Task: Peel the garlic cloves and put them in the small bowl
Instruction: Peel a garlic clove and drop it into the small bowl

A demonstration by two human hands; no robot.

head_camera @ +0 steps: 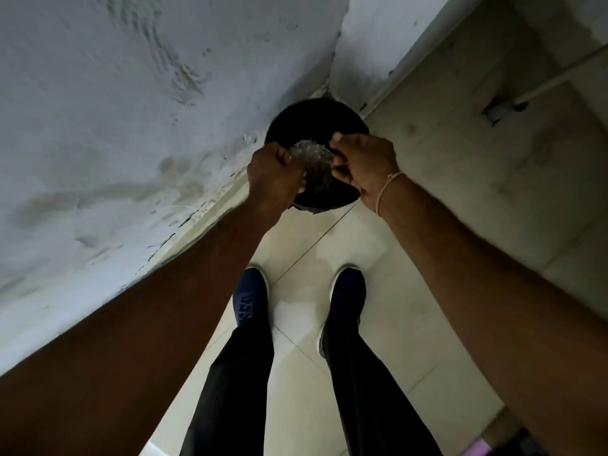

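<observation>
Both hands, left hand [274, 174] and right hand [363, 162], pinch a pale clump [309, 153] over our black bin [316, 123]; loose skins may scatter onto the floor [427, 192].

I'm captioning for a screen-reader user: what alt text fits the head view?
Both hands, left hand and right hand, grip something crinkly and shiny over a black bin in a wall corner. Below are dark trousers and blue shoes on pale floor tiles.

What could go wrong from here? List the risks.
1. Both hands, left hand and right hand, grip a crinkly clear bag over the black bin; scraps could miss it and land on the tiled floor.
2. The dim light hides the bag's contents, so something useful might get discarded.
</observation>
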